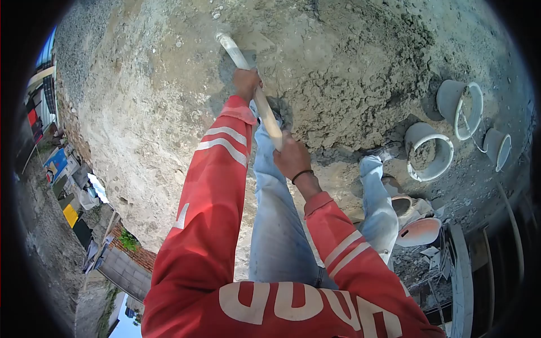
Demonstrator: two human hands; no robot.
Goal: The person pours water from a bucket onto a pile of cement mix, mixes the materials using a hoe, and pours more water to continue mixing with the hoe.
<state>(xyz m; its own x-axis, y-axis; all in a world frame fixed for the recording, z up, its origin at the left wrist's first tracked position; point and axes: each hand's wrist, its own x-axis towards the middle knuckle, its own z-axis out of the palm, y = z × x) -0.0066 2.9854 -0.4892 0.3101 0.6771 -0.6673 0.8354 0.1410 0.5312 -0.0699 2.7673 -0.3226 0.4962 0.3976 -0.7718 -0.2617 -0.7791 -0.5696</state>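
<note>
Both my hands are wrapped round a pale wooden handle [268,118] that slants across in front of my legs. My left hand [246,84] grips it toward the far end, and my right hand [293,158] closes over the near end, with a dark band on that wrist. The handle's far tip points up and left over the ground. No tool head can be made out. To the right of the handle lies a broad heap of wet grey-brown mortar or soil [360,79].
Several grey buckets stand or lie at the right, among them a bucket [414,135] close to my foot and another bucket [448,98] beyond it. An orange-rimmed container [420,232] lies near rubble. Rough ground [135,112] stretches left toward a brick edge [135,250].
</note>
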